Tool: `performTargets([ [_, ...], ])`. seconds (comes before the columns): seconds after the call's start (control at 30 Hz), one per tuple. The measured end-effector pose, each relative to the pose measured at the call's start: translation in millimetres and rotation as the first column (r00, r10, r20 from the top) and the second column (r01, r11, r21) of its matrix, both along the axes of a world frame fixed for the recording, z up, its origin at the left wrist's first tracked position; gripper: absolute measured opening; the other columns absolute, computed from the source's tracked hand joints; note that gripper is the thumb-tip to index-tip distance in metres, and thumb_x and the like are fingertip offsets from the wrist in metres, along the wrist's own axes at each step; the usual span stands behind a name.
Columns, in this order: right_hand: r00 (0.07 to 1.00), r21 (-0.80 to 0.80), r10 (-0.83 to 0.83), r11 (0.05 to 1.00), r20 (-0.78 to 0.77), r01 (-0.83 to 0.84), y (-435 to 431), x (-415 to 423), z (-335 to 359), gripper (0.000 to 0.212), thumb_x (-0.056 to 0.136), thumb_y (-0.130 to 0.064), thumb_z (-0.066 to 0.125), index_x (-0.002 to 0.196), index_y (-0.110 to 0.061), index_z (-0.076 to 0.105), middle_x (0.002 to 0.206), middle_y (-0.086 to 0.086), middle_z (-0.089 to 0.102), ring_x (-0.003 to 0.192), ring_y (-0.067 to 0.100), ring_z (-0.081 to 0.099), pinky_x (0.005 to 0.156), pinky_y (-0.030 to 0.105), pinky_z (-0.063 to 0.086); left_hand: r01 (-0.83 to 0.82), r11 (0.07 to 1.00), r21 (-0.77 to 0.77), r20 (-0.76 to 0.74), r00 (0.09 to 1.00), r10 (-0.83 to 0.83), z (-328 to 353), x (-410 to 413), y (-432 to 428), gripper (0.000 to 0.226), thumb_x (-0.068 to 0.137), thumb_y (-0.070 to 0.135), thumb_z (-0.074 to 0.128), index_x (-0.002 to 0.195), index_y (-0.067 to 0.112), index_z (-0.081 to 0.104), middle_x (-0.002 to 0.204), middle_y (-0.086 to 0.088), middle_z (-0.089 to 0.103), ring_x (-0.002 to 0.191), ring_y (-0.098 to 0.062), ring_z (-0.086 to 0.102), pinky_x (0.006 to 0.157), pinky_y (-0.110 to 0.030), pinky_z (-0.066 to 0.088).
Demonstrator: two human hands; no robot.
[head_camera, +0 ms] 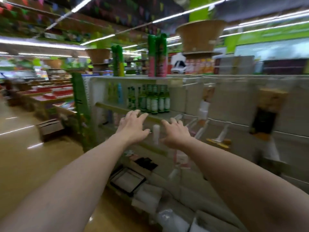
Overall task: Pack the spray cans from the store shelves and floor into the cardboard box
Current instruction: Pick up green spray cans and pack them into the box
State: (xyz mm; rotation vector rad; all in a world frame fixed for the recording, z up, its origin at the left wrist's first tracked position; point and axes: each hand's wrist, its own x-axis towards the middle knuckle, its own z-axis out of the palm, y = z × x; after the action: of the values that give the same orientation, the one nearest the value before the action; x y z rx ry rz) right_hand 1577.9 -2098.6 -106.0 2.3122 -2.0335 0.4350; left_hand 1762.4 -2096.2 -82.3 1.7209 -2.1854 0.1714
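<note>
Spray cans [157,56]: tall, green and pink, upright on top of the shelving unit [192,101]; a second green pair [117,61] stands further left on the same top.
Cardboard box [50,128]: on the floor [25,161] at left, well apart from both hands.
Left hand [133,127]: fingers spread and loosely curved, holding nothing; fingertips at the shelf edge below a row of green bottles [151,100] (contact cannot be told through the blur).
Right hand [175,133]: fingers spread, slightly bent, holding nothing.
Both arms: extended forward, palms down.
White container [156,133]: upright between the two hands, behind them.
</note>
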Motion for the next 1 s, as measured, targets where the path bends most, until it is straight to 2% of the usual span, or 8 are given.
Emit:
performTargets([
  [0.07, 0.995, -0.008, -0.103, 0.995, -0.005, 0.103, 18, -38, 0, 0.077, 0.089, -0.040, 0.068, 0.154, -0.027, 0.030, 0.158, 0.015, 0.028, 0.141, 0.041, 0.031, 0.111, 0.057, 0.036, 0.085, 0.996, -0.010, -0.008, 0.996, -0.086, -3, -41, -2, 0.071, 0.094, 0.053, 0.056, 0.157, 0.032, 0.031, 0.166, -0.006, 0.020, 0.154, -0.027, 0.014, 0.122, -0.050, 0.024],
  [0.13, 0.982, -0.020, -0.188, 0.982, 0.005, 0.188, 41, -76, 3, 0.084, 0.084, -0.054, 0.071, 0.154, -0.029, 0.030, 0.157, 0.015, 0.029, 0.141, 0.041, 0.031, 0.110, 0.057, 0.036, 0.166, 0.986, -0.013, -0.012, 0.986, -0.167, -8, -87, -1, 0.072, 0.093, 0.055, 0.057, 0.156, 0.033, 0.032, 0.166, -0.006, 0.021, 0.153, -0.028, 0.015, 0.121, -0.049, 0.026],
  [0.2, 0.962, -0.032, -0.273, 0.962, 0.013, 0.273, 67, -116, 5, 0.082, 0.085, -0.059, 0.067, 0.153, -0.028, 0.032, 0.157, 0.015, 0.030, 0.141, 0.041, 0.031, 0.110, 0.056, 0.036, 0.256, 0.967, -0.003, -0.019, 0.966, -0.257, -11, -134, 5, 0.072, 0.091, 0.056, 0.057, 0.155, 0.033, 0.035, 0.165, -0.007, 0.023, 0.152, -0.029, 0.017, 0.120, -0.048, 0.027],
  [0.43, 0.822, -0.042, -0.570, 0.821, 0.010, 0.570, 173, -262, 9, 0.070, 0.089, -0.034, 0.063, 0.152, -0.025, 0.033, 0.155, 0.015, 0.032, 0.137, 0.039, 0.034, 0.108, 0.052, 0.036, 0.530, 0.848, -0.021, -0.003, 0.848, -0.530, -9, -304, 60, 0.074, 0.088, 0.054, 0.061, 0.154, 0.031, 0.037, 0.164, -0.009, 0.026, 0.152, -0.028, 0.020, 0.121, -0.046, 0.027],
  [0.67, 0.641, -0.023, -0.768, 0.641, 0.000, 0.768, 304, -398, 0, 0.075, 0.084, -0.033, 0.067, 0.150, -0.027, 0.033, 0.156, 0.015, 0.029, 0.139, 0.038, 0.032, 0.108, 0.052, 0.036, 0.737, 0.674, -0.049, 0.034, 0.676, -0.736, -8, -472, 160, 0.072, 0.090, 0.053, 0.060, 0.154, 0.030, 0.037, 0.164, -0.008, 0.026, 0.152, -0.028, 0.018, 0.122, -0.044, 0.025],
  [0.8, 0.523, -0.009, -0.852, 0.523, 0.023, 0.852, 386, -464, -4, 0.071, 0.087, -0.036, 0.063, 0.150, -0.026, 0.035, 0.157, 0.015, 0.029, 0.142, 0.040, 0.030, 0.113, 0.053, 0.034, 0.833, 0.551, -0.061, 0.049, 0.553, -0.831, -11, -557, 229, 0.071, 0.090, 0.052, 0.061, 0.153, 0.029, 0.039, 0.163, -0.011, 0.027, 0.152, -0.029, 0.018, 0.122, -0.044, 0.024],
  [1.0, 0.349, -0.001, -0.937, 0.349, 0.018, 0.937, 498, -537, -10, 0.067, 0.089, -0.042, 0.062, 0.149, -0.026, 0.036, 0.153, 0.015, 0.033, 0.138, 0.039, 0.034, 0.109, 0.052, 0.036, 0.935, 0.349, -0.056, 0.035, 0.351, -0.936, -18, -661, 329, 0.072, 0.087, 0.050, 0.062, 0.153, 0.029, 0.041, 0.163, -0.010, 0.029, 0.151, -0.028, 0.021, 0.121, -0.044, 0.026],
])
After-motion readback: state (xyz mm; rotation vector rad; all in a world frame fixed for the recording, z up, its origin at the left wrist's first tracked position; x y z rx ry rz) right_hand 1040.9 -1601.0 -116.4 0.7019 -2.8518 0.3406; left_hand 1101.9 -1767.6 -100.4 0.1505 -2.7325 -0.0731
